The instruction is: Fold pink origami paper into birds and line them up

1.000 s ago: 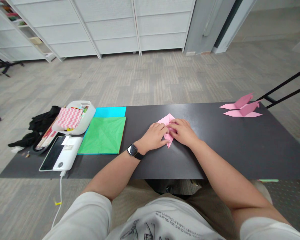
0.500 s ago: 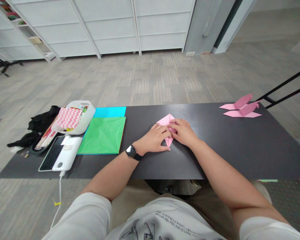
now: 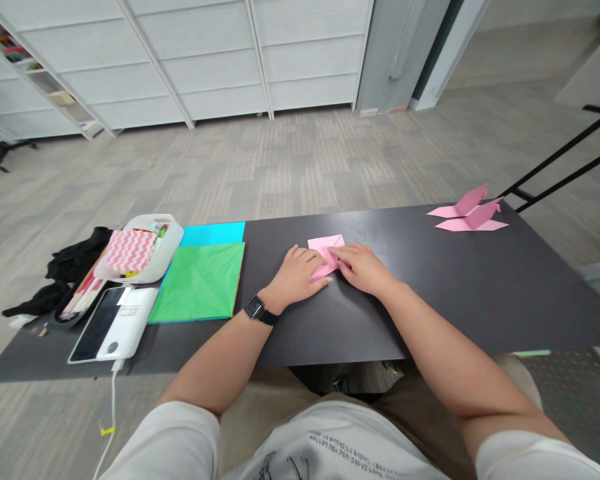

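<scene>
1. Pink paper (image 3: 324,244): folded, right of the green paper (image 3: 200,283).
2. My left hand (image 3: 296,277): loosely open, fingers resting across it.
3. My right hand (image 3: 364,268): fingertips on it; pinching or not, can't tell.
4. Two paper birds (image 3: 481,216): far right of the green paper.

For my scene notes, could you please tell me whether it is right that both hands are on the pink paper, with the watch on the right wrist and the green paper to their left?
Not quite: the head view shows the watch on the left wrist. The left hand and right hand are on the pink paper, with the green paper to their left.
</scene>
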Tool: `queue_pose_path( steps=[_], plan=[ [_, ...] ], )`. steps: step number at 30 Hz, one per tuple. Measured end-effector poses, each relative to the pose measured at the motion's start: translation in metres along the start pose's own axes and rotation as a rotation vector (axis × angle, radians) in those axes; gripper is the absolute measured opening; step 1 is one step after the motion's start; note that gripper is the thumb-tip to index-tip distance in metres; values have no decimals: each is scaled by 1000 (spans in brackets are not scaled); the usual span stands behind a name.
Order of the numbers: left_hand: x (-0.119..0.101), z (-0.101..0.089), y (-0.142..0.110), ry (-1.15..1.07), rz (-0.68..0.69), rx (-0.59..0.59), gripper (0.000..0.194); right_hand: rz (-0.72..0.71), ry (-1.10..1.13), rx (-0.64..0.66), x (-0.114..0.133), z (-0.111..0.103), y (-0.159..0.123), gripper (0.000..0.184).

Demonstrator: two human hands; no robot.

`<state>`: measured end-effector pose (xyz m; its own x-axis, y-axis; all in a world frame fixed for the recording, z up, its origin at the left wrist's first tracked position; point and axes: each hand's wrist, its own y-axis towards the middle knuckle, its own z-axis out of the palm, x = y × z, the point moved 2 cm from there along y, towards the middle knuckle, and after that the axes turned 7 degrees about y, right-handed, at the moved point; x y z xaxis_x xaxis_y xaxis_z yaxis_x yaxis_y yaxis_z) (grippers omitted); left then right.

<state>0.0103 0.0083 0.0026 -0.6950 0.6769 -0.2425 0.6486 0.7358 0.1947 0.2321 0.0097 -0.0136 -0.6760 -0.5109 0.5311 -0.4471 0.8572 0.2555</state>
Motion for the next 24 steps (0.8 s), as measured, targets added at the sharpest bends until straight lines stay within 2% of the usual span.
queue_pose_path(
  steps=[5, 9, 12, 17, 20, 24],
  plan=[
    [6, 3, -1, 40, -24, 17, 46, -60, 96, 18, 4, -3, 0, 45],
    [9, 0, 1, 41, -14, 29, 29, -49, 52, -46, -2, -8, 1, 46],
    [11, -4, 2, 9, 1, 29, 17, -18, 4, -78, -11, -11, -1, 56],
    [15, -9, 4, -30, 7, 19, 18, -13, -28, -79, -23, -11, -3, 66],
    [18, -8, 4, -49, -17, 4, 20, -12, -32, -79, -25, -11, -3, 61],
    [19, -8, 5, -83, -28, -24, 20, -8, -22, -109, -23, -12, 0, 41]
  ],
)
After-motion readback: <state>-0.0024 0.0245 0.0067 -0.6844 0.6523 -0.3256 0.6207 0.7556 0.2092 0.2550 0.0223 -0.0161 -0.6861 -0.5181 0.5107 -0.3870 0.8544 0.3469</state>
